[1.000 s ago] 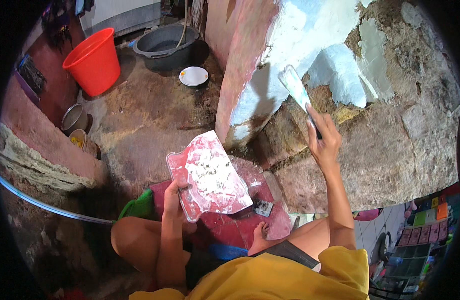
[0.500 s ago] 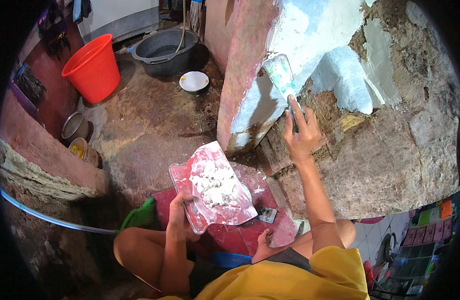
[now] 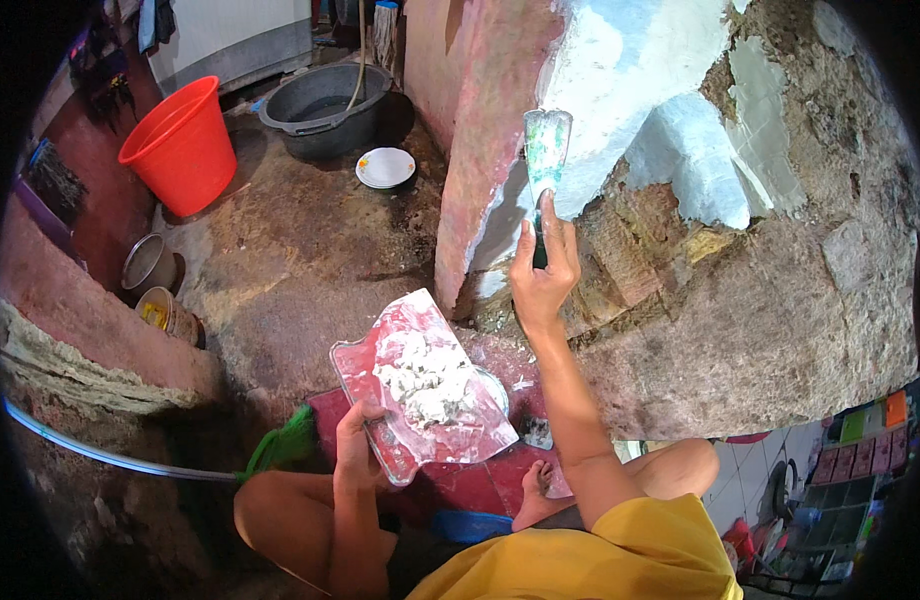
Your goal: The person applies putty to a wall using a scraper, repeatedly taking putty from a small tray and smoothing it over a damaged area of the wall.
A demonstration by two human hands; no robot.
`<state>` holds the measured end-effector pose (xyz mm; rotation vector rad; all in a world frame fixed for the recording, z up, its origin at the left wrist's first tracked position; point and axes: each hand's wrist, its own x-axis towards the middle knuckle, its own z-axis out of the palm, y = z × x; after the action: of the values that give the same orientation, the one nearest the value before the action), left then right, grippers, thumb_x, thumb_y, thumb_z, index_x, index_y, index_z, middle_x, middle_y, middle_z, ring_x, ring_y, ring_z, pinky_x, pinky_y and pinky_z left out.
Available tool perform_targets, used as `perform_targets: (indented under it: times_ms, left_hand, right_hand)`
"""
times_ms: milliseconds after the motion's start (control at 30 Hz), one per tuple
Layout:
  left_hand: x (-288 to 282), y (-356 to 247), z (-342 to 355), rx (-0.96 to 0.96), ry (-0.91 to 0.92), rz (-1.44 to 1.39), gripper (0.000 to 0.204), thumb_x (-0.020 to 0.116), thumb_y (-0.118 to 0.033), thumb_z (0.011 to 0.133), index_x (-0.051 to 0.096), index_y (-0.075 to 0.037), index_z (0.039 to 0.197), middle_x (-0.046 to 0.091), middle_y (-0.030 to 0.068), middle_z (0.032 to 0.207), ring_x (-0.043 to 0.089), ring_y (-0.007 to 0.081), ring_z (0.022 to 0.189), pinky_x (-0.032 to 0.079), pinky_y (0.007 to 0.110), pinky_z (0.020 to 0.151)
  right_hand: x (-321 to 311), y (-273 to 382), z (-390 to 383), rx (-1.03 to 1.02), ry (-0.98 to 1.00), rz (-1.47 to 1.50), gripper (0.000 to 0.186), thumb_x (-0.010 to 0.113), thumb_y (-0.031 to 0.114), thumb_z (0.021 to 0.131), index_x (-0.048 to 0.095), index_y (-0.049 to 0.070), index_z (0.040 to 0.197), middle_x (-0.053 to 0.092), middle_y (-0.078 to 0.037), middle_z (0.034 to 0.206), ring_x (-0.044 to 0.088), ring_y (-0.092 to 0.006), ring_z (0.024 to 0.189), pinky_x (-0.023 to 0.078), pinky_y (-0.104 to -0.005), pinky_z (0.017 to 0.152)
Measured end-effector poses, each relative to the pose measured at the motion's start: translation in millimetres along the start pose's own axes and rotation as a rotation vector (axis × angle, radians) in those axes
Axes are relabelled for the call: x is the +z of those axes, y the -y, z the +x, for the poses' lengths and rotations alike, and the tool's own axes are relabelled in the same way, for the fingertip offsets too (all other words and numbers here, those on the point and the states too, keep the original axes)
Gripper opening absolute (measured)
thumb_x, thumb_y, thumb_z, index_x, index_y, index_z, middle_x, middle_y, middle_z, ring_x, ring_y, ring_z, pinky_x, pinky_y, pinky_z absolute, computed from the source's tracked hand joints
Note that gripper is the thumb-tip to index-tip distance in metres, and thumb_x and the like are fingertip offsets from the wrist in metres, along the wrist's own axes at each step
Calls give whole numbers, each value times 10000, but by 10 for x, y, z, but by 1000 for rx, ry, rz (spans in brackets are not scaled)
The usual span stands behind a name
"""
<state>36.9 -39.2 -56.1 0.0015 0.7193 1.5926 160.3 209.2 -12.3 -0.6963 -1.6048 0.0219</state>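
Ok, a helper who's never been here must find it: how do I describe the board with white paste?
From the rough, partly white-coated masonry filling the right side, look left and down to the red tiles. The board is held over them, partly hiding them. Unlike those tiles, it has a curvy left edge and carries a heap of white paste.

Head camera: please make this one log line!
left hand: holds red board | right hand: holds scraper at wall | white paste: on board
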Motion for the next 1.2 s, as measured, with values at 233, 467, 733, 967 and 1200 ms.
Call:
perform_targets:
  times_ms: [233, 467, 733, 967, 1200]
  left_hand:
    - [-20, -9, -50, 32, 79, -45, 595, 462, -111, 735, 379, 50, 1301, 546, 199, 1199, 570, 326, 1072, 444, 451, 973]
    - [14, -8, -66, 46, 48, 0, 592, 463, -119, 735, 383, 49, 1297, 551, 199, 1188, 576, 327, 1061, 457, 459, 956]
    - [4, -15, -81, 40, 52, -13, 597, 472, -121, 732, 384, 45, 1299, 550, 197, 1190, 574, 329, 1066, 458, 465, 953]
    - [-8, -18, -61, 39, 84, -12, 588, 465, -119, 740, 381, 44, 1299, 548, 195, 1196, 574, 325, 1069, 456, 459, 958]
    - [0, -8, -61, 15, 54, -37, 581, 469, -108, 732, 389, 52, 1284, 561, 197, 1164, 596, 322, 1023, 487, 449, 917]
  right_hand:
    - [155, -34, -157, 109, 32, 24, 433, 617, -55, 808, 554, -22, 1235, 585, -155, 829, 541, -232, 675, 456, -320, 602]
    - [147, -103, -329, 57, 43, 21, 459, 574, -60, 849, 510, 11, 1298, 548, -93, 746, 517, -136, 560, 421, -288, 513]
    - [-160, 285, -154, 286, 63, 104, 383, 598, -34, 830, 556, -56, 1211, 602, -159, 850, 557, -228, 677, 454, -319, 591]
    - [-150, 292, 68, 70, 23, 11, 432, 622, -48, 789, 585, 8, 1216, 574, -139, 833, 557, -241, 696, 458, -324, 606]
    - [-115, 252, 44, 85, 32, -54, 446, 600, -61, 785, 589, 26, 1223, 573, -161, 863, 577, -271, 723, 465, -336, 614]
